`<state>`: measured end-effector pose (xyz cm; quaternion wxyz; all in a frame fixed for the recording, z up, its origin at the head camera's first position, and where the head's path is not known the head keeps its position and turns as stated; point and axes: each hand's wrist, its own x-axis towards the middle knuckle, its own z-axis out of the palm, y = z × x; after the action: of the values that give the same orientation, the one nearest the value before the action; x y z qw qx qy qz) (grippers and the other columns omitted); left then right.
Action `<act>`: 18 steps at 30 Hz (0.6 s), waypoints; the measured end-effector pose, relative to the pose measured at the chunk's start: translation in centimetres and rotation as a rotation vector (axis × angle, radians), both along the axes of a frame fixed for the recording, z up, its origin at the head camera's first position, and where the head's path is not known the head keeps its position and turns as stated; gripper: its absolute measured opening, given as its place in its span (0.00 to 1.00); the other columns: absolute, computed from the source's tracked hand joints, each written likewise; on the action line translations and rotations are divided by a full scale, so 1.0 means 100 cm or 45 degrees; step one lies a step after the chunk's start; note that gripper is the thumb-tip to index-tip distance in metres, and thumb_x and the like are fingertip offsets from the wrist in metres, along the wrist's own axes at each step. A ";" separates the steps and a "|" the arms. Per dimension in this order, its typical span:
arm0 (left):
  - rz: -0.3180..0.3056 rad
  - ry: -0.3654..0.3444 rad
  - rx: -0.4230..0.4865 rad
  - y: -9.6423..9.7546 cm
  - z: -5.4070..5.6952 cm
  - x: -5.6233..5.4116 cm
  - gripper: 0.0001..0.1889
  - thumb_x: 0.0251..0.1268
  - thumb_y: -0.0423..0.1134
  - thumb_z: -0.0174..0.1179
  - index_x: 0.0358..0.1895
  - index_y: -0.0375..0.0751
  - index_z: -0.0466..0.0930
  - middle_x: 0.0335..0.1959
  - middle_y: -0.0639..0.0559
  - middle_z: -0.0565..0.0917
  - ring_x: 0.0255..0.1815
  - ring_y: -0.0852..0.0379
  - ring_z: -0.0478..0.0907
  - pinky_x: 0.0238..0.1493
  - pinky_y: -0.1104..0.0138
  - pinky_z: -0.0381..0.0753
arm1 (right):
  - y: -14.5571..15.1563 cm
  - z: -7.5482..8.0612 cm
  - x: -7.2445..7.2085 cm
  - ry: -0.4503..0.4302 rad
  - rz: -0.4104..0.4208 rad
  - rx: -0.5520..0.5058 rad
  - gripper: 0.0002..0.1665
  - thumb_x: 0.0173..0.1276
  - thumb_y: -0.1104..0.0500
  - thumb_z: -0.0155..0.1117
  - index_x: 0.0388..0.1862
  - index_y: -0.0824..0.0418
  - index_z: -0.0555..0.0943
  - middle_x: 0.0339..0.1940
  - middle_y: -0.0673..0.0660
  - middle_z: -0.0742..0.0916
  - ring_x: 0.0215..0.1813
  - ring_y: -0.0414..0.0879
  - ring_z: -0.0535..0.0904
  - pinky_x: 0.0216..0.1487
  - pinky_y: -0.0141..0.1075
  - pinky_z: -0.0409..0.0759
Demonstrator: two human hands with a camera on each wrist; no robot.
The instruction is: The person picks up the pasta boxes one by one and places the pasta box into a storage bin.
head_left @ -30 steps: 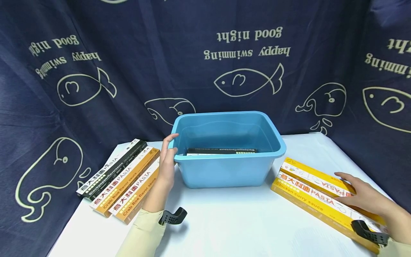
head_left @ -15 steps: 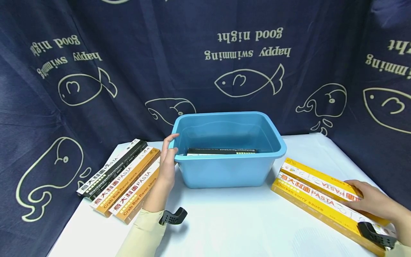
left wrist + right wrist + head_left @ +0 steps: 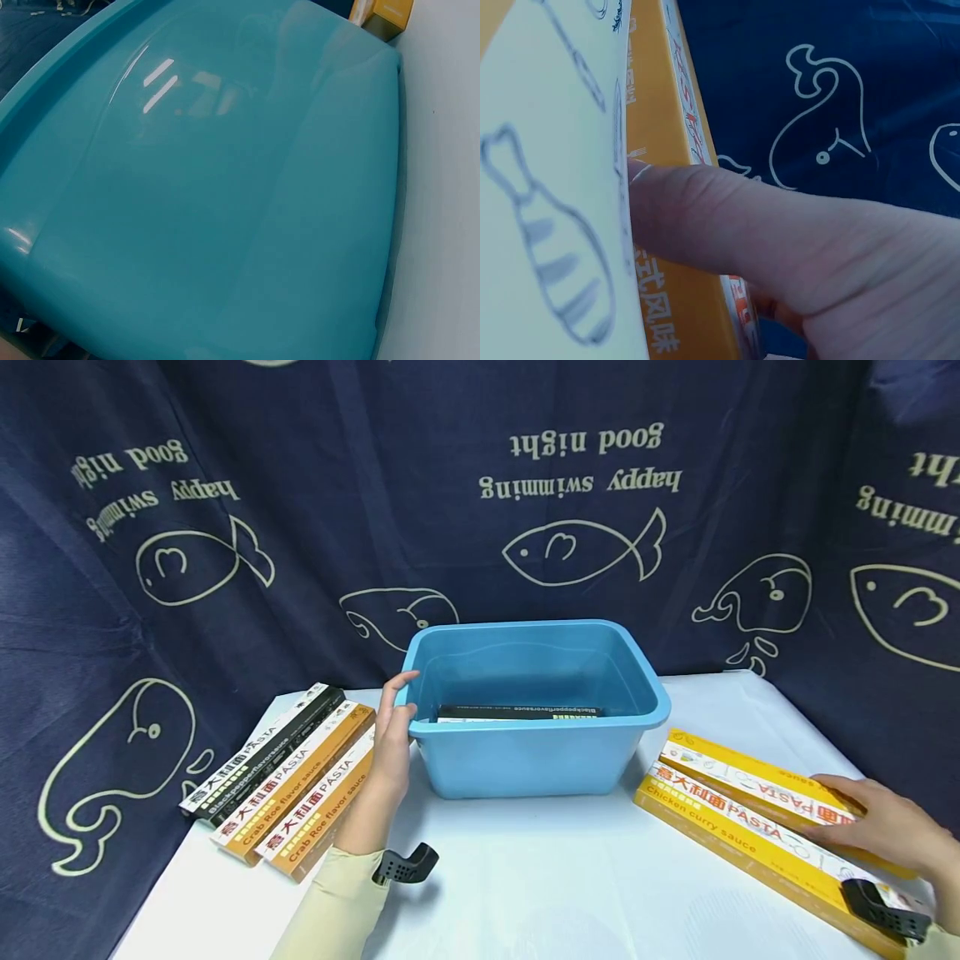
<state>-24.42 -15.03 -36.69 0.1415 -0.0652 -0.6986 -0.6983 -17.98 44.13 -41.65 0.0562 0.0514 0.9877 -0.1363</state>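
Observation:
My left hand (image 3: pixel 392 752) grips the left rim of a light blue plastic bin (image 3: pixel 525 764), its thumb outside view of the left wrist camera. Inside the bin lies a black pepper pasta box (image 3: pixel 517 712), partly hidden by the front wall. On the right, my right hand (image 3: pixel 888 827) holds the farther of two yellow pasta boxes (image 3: pixel 723 770) near its close end. In the right wrist view the thumb (image 3: pixel 697 214) presses on that box's yellow side; the other fingers are mostly hidden. The nearer yellow box, labelled chicken curry sauce (image 3: pixel 731 835), lies alongside.
Left of the bin, a black pasta box (image 3: pixel 262 764) and two orange crab roe pasta boxes (image 3: pixel 303 777) lie side by side on the white table (image 3: pixel 540 877). Behind the table hangs a dark blue curtain (image 3: pixel 420 527) with fish prints.
My right hand has slid along the farther yellow box toward its close end, moving right and nearer. The left hand stays on the bin's rim.

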 end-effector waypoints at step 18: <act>-0.002 0.003 -0.007 0.000 0.000 -0.001 0.29 0.65 0.39 0.39 0.71 0.50 0.64 0.79 0.55 0.57 0.77 0.48 0.55 0.73 0.35 0.53 | -0.005 0.017 0.001 0.089 -0.069 0.018 0.58 0.43 0.40 0.82 0.61 0.76 0.68 0.50 0.81 0.70 0.44 0.68 0.68 0.43 0.62 0.68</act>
<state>-24.48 -15.05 -36.67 0.1417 -0.0671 -0.7004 -0.6964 -17.89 43.67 -39.92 0.0176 0.0738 0.9883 -0.1323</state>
